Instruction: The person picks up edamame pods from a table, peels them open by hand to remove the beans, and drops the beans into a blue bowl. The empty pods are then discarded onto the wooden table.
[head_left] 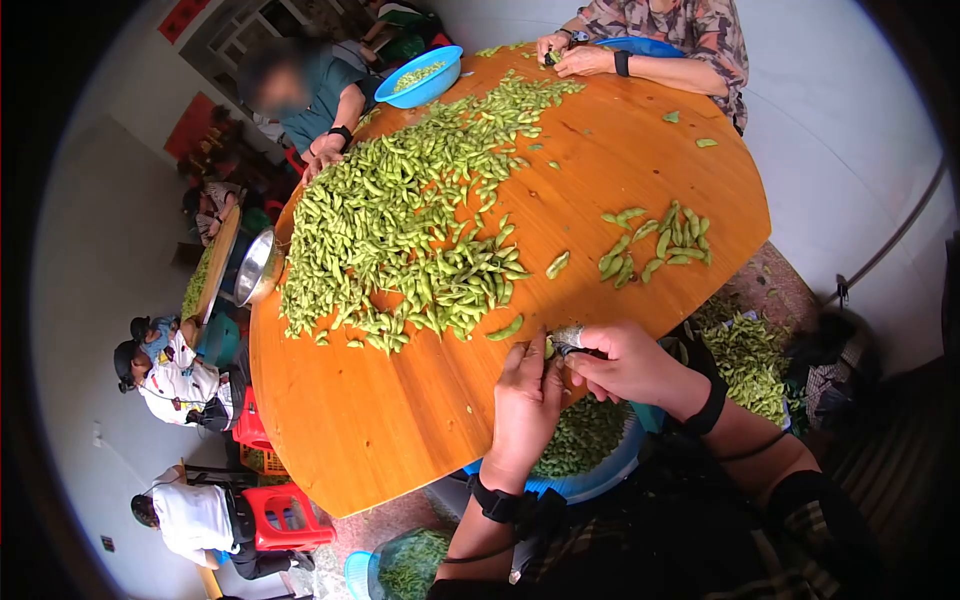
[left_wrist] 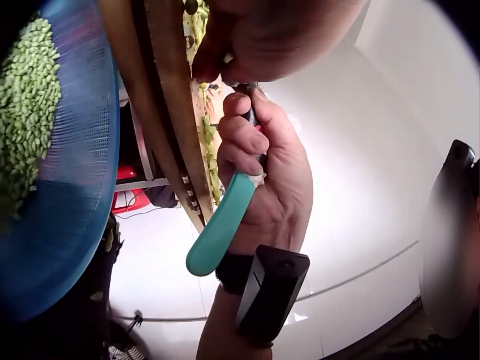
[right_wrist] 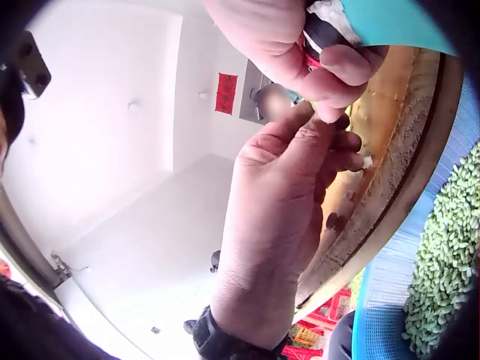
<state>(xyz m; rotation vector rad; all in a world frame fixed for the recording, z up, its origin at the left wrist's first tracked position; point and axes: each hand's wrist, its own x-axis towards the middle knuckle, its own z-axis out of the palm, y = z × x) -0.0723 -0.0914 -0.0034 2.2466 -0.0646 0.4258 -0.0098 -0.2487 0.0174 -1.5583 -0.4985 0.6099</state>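
Fingertips of the left hand (head_left: 525, 405) (left_wrist: 277, 37) (right_wrist: 274, 195) pinch a small green pod (head_left: 549, 348), mostly covered by the fingers. Curled round a teal-handled tool (left_wrist: 221, 225) (right_wrist: 397, 22) is the right hand (head_left: 640, 372) (left_wrist: 270, 165) (right_wrist: 289, 45), whose fingertips meet the left ones. The tool's dark part bears a whitish wrapping; its tip is hidden. Both hands are at the near edge of the wooden table (head_left: 370, 420), above a blue basket (head_left: 610, 475) (left_wrist: 82, 165) (right_wrist: 382, 285) of shelled green beans (left_wrist: 26, 105) (right_wrist: 450, 247).
A large heap of pods (head_left: 400, 220) covers the table's left and middle; a small group (head_left: 680, 235) lies right. Two people sit across, near a blue bowl (head_left: 420, 78). More pods (head_left: 745, 365) lie below right. Red stools (head_left: 280, 515) and other people are at left.
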